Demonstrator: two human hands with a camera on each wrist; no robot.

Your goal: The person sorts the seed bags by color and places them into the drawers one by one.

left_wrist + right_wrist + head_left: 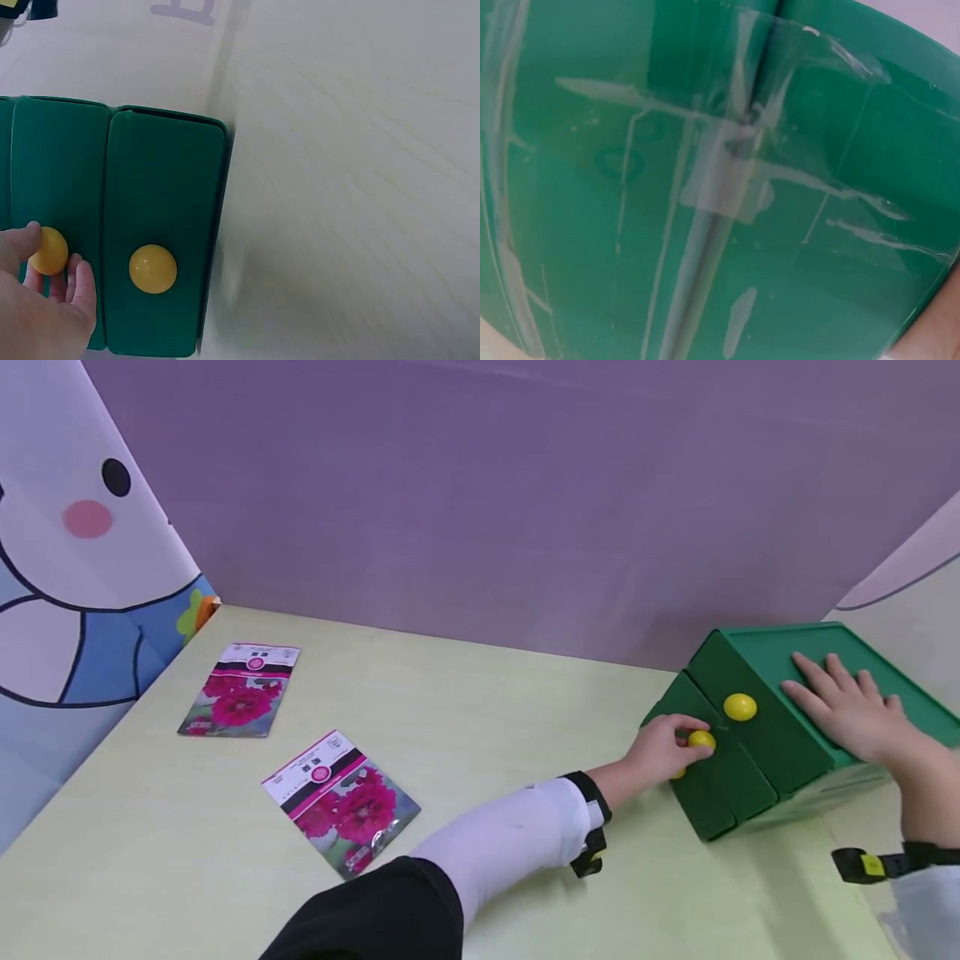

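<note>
A green box of stacked drawers [810, 777] with round yellow knobs stands at the right of the table. My left hand [663, 752] pinches the yellow knob [702, 740] of the middle drawer between thumb and fingers. In the left wrist view that hand [52, 300] curls about the knob [50, 252], and the lowest drawer's knob [153, 268] is beside it. All the drawer fronts sit closed. Above them is the top drawer's knob [740, 707]. Flat on the box's top [787, 647] rests my right hand [855, 706], fingers spread. The right wrist view shows a taped green surface [727, 187].
Two flat packets with pink flower pictures lie on the pale table [480, 718]: one packet [240, 692] farther back, another [345, 802] nearer my left arm. A purple wall panel [487, 510] rises behind, and a cartoon-printed panel [75, 568] stands at left.
</note>
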